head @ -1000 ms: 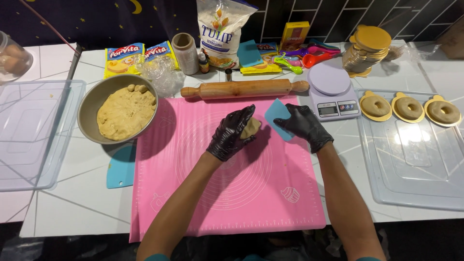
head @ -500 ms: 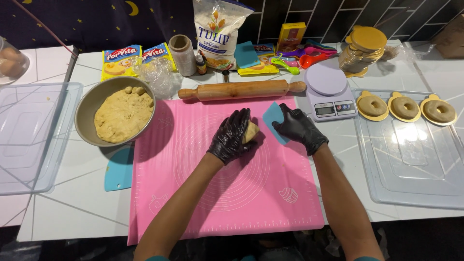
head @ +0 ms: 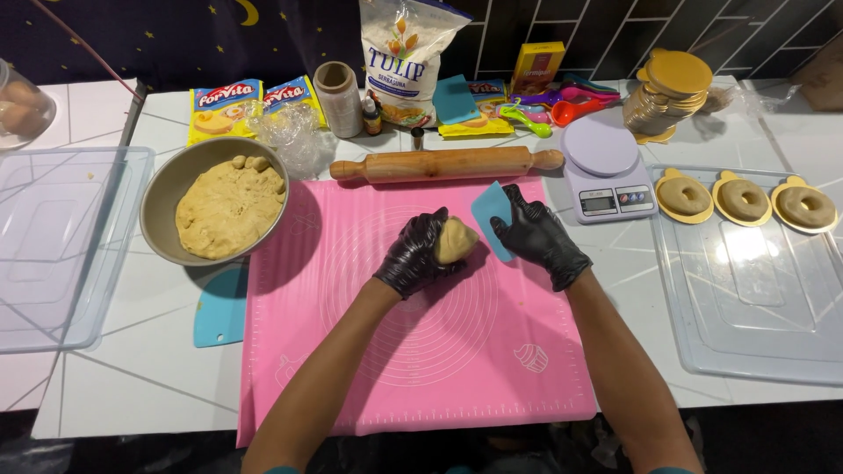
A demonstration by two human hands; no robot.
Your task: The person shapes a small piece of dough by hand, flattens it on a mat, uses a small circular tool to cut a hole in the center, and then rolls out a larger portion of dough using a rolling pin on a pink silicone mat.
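- Head view looks down on a white worktop [head: 140, 386] where a pink silicone mat [head: 421, 351] lies in the middle.
- The left hand [head: 417, 254], in a black glove, is curled around a small lump of tan dough [head: 455, 239] and grasps it just above the mat, near the mat's upper centre.
- The right hand [head: 537, 239], also in a black glove, rests with spread fingers on a blue plastic scraper [head: 488, 212] at 3 o'clock of the dough; it presses on the scraper but I cannot tell if it really grips it.
- A wooden rolling pin [head: 446, 163] lies across the top edge of the mat, at 12 o'clock of the hands.
- At 9 o'clock of the hands stands a grey metal bowl [head: 167, 189] with a big mass of the same dough inside.
- A second blue scraper [head: 218, 307] lies on the worktop at 6 o'clock of the bowl, partly under the mat's edge.
- A lilac kitchen scale [head: 602, 167] stands at 2 o'clock of the right hand.
- Further at 3 o'clock, three ring-shaped dough pieces [head: 743, 200] sit on round gold cards on a clear plastic tray [head: 755, 307].
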